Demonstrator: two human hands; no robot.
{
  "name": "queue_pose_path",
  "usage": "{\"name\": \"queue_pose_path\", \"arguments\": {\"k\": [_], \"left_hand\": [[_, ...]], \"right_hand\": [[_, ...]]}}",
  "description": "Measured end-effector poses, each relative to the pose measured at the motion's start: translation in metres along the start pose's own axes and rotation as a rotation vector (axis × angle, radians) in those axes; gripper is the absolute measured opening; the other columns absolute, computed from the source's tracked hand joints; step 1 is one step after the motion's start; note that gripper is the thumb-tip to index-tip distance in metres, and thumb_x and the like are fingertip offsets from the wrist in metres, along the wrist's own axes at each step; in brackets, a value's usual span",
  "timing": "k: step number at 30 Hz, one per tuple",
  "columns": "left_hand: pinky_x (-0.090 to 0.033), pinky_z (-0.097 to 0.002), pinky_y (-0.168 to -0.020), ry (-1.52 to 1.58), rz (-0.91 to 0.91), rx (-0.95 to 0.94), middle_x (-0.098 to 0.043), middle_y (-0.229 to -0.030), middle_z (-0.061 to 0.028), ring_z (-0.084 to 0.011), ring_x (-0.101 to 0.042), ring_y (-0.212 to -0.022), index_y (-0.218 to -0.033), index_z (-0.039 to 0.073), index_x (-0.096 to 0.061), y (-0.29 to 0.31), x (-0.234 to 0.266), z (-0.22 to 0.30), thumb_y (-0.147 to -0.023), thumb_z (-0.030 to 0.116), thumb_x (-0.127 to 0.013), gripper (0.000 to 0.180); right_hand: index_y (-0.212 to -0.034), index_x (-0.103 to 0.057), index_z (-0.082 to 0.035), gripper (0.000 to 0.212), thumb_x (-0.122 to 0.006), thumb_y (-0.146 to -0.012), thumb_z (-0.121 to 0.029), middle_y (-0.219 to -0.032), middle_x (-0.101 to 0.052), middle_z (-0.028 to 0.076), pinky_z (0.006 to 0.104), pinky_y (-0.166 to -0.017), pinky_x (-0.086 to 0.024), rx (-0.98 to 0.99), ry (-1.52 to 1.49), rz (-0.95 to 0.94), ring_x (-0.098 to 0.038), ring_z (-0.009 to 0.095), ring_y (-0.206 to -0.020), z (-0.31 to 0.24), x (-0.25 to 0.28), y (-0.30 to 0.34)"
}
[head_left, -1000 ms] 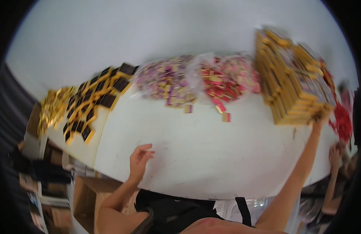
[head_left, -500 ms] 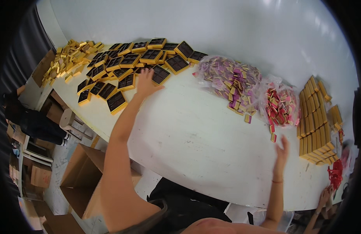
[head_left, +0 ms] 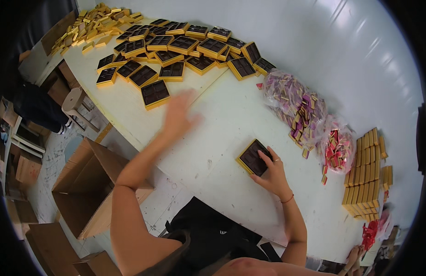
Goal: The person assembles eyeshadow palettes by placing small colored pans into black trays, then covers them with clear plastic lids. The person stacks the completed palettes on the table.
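Observation:
My right hand [head_left: 275,177] grips the near right side of a shallow gold box [head_left: 253,158] with a dark divided insert. That box is over the middle of the white table, its insert facing up. Blurred by motion, my left hand [head_left: 178,115] is over the table with thumb and fingers apart and nothing visible in it. Just beyond it, a similar gold box [head_left: 155,93] lies at the near edge of a heap of gold boxes with dark inserts [head_left: 183,44].
Gold pieces [head_left: 95,23] are piled far left. Clear bags of purple-gold [head_left: 293,99] and red-gold wrapped pieces [head_left: 337,147] stand right of centre. Stacked gold boxes [head_left: 365,177] and red ribbon [head_left: 369,234] are farther right. An open carton [head_left: 91,188] stands left, below the table.
A gold box is now in my right hand, which has moved left. My left hand has drawn back from the heap toward me. The view has shifted.

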State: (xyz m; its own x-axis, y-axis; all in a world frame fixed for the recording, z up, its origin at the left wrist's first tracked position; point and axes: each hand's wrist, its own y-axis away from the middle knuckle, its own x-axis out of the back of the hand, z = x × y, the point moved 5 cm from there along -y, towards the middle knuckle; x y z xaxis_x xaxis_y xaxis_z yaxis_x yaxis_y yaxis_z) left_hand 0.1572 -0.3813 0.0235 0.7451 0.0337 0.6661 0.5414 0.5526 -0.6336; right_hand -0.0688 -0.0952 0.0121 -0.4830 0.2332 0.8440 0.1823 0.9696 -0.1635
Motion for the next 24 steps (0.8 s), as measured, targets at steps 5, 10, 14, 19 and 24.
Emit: {"name": "queue_pose_path", "arguments": {"k": [5,10,14,19,24], "left_hand": [[-0.023,-0.0537,-0.117,-0.419,-0.171,0.244,-0.025,-0.159,-0.0224,-0.0433,-0.022,-0.146,-0.152,0.015,-0.037,0.019,0.037,-0.127,-0.083,0.053,-0.072,0.086],[-0.029,-0.0554,-0.114,-0.029,-0.378,-0.149,-0.031,-0.154,-0.0276,-0.0476,-0.031,-0.140,-0.148,0.015,-0.042,0.043,-0.024,-0.005,-0.079,0.040,-0.077,0.081],[-0.032,-0.0562,-0.112,0.242,-0.500,-0.464,-0.035,-0.151,-0.0249,-0.0482,-0.035,-0.137,-0.147,0.017,-0.044,0.080,-0.103,0.177,-0.081,0.045,-0.073,0.077],[-0.029,-0.0523,-0.110,0.326,-0.630,-0.507,-0.046,-0.144,-0.0184,-0.0397,-0.041,-0.133,-0.145,0.015,-0.047,0.038,-0.122,0.250,-0.080,0.058,-0.070,0.081],[-0.031,-0.0484,-0.111,0.018,-0.058,-0.430,-0.050,-0.141,-0.0182,-0.0388,-0.041,-0.133,-0.141,0.002,-0.044,-0.146,-0.180,0.126,-0.071,0.017,-0.081,0.081]], "right_hand": [[-0.138,-0.057,-0.016,0.074,-0.079,-0.068,-0.014,-0.156,-0.030,0.021,0.0494,-0.116,-0.027,-0.068,0.069,0.110,-0.027,0.045,-0.143,0.027,0.035,0.073],[-0.130,-0.061,-0.012,0.070,-0.085,-0.066,-0.020,-0.151,-0.036,0.019,0.0490,-0.114,-0.031,-0.197,-0.017,0.221,-0.033,0.042,-0.139,0.049,0.058,0.136],[-0.132,-0.058,-0.010,0.080,-0.090,-0.062,-0.032,-0.143,-0.043,0.018,0.0491,-0.111,-0.033,-0.152,0.072,0.207,-0.040,0.039,-0.130,0.027,0.063,0.129],[-0.147,-0.042,-0.011,0.107,-0.091,-0.058,-0.044,-0.152,-0.034,0.018,0.0538,-0.117,-0.020,-0.299,0.129,0.174,-0.029,0.040,-0.139,0.042,0.075,0.151],[-0.151,-0.038,-0.014,0.107,-0.086,-0.064,-0.054,-0.159,-0.023,0.017,0.0611,-0.118,-0.011,-0.305,0.082,0.271,-0.013,0.043,-0.149,0.033,0.093,0.151]]}}
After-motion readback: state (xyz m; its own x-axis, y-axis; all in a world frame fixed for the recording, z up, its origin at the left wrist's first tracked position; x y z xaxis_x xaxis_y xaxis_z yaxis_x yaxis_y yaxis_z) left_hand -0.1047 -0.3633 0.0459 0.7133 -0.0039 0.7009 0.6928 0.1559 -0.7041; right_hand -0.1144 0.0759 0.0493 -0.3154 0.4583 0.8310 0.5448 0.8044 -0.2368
